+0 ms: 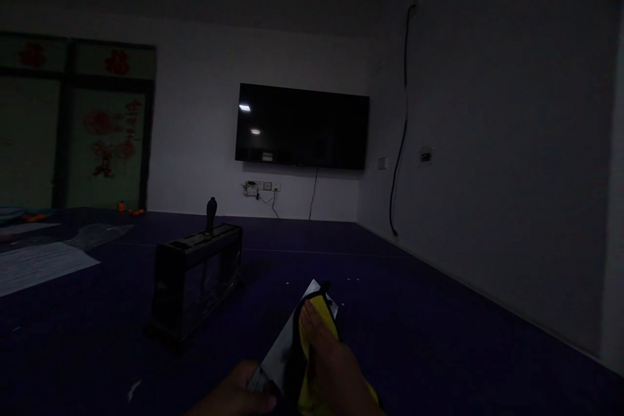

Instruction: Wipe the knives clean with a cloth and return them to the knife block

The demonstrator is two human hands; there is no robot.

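In the dim head view, my left hand (242, 390) is closed on the lower end of a flat, pale plate-like piece (283, 352). It is tilted, with its far end pointing up and away. My right hand (331, 357) presses a yellow cloth with a dark edge (319, 305) against the piece's face, fingers together. Part of the piece is hidden under the cloth and hand. To the left, apart from both hands, stands a dark box-like frame (170, 292) with a see-through side. A black handle (211, 213) sticks up from its top.
The purple-blue tabletop (414, 325) reaches the wall. Printed sheets (43, 265) and a clear plastic bag (97, 235) lie at left. A white scrap (133, 390) is near the front. Orange items (131, 209) sit at the back. A television (302, 127) hangs on the wall.
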